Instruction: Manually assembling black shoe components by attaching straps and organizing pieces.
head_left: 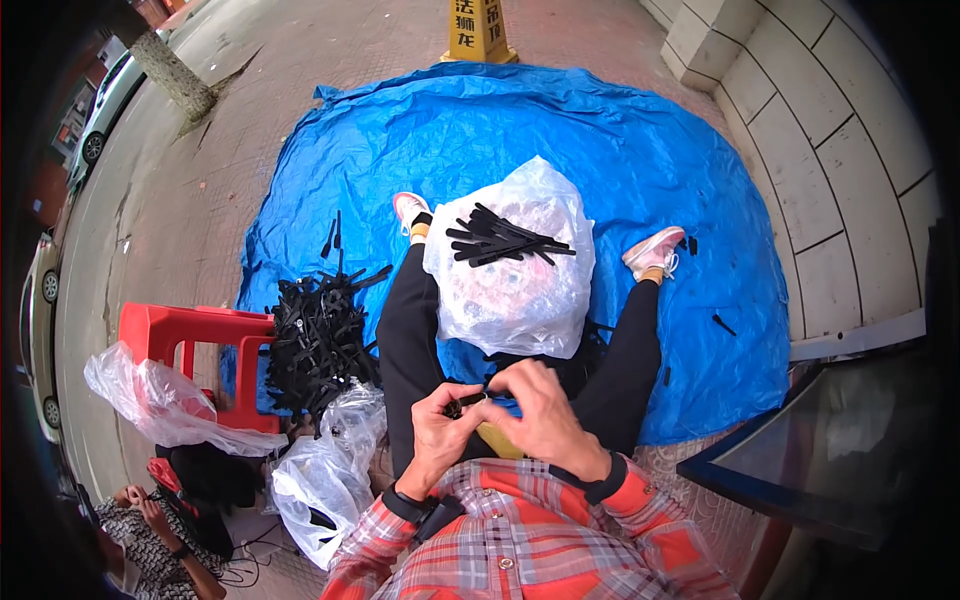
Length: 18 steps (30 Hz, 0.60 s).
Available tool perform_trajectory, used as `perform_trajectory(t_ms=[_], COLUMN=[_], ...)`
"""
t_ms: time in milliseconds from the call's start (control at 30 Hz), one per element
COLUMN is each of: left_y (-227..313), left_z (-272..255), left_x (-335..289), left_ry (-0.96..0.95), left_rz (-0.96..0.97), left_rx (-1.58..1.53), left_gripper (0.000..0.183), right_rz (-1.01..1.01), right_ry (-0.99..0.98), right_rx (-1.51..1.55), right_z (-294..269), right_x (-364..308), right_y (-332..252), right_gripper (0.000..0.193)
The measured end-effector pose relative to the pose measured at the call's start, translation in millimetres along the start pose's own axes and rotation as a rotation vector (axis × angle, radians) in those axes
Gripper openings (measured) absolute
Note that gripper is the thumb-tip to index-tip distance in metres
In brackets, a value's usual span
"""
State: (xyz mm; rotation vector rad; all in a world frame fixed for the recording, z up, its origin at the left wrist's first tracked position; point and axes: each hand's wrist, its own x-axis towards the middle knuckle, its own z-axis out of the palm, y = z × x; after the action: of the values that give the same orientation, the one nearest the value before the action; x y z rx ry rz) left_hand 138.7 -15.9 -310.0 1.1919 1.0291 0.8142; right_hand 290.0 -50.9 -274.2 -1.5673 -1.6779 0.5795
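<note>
In front of my lap, my left hand (436,438) is closed, pinching a small black strip (464,402) between thumb and fingers. My right hand (545,422) is closed on the same strip from the other side, its curled fingers covering part of it. Beyond them, between my legs, stands a bulky bundle wrapped in clear plastic (505,310). A loose fan of flat black strips (500,238) lies on top of it. To the left of my leg is a large heap of similar black strips (315,345), tangled together.
A blue tarp (690,150) spreads beneath everything, with a few stray black pieces on it. At left stand a red plastic stool (160,320) and crumpled clear bags (320,480). Another person's hands (150,510) show at lower left. A dark-framed panel (800,460) and tiled wall are at right.
</note>
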Motion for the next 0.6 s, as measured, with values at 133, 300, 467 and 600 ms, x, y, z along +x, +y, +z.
perform_trajectory(t_ms=[133,300,467,600], left_y=[-4,7,5,5], left_z=[0,11,8,8], left_x=[2,-3,1,-1], left_ry=[0.051,0.061,0.075,0.046], left_rz=[0.249,0.182,0.088,0.251], left_rx=[0.259,0.098,-0.01,0.157], left_gripper=[0.012,0.014,0.012,0.011], right_rz=[-0.016,-0.065,0.09,0.146], right_ry=[0.014,0.162,0.26,0.216], right_rx=[0.02,-0.035,0.258,0.283], right_z=[19,29,32,30], right_x=[-4,-4,-2,-4], right_y=[-2,7,1,4], right_gripper=[0.02,0.012,0.011,0.014])
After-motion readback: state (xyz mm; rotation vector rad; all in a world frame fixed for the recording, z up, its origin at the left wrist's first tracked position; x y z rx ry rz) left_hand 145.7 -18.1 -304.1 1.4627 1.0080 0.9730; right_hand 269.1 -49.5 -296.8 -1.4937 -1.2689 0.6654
